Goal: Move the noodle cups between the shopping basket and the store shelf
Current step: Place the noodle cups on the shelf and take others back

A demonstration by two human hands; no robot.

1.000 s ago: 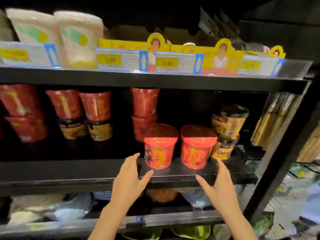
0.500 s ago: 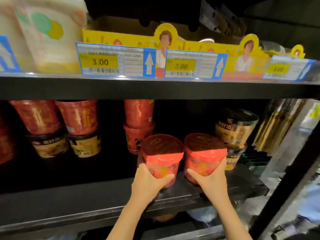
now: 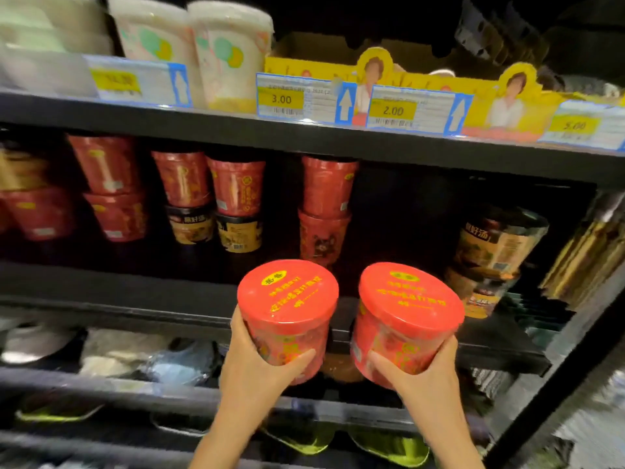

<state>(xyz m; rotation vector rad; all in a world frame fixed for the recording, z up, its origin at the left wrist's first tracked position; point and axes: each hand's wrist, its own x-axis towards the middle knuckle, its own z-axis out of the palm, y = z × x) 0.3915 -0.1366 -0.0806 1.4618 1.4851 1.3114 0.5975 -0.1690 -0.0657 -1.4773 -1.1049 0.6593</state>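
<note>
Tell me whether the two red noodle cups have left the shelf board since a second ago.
Yes. Both red noodle cups are lifted off the shelf board, toward the camera.

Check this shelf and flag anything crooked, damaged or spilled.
Nothing spilled or damaged shows. The left hand and right hand each hold a red noodle cup, both tipped toward the camera. On the middle shelf, the brown cups at the right sit stacked askew, leaning rather than square.

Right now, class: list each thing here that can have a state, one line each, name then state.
Left hand: gripping the left cup.
Right hand: gripping the right cup.
Left cup: lid sealed, held off the shelf, tilted.
Right cup: lid sealed, held off the shelf, tilted.
Shelf: front gap bare, cups stacked behind.
</note>
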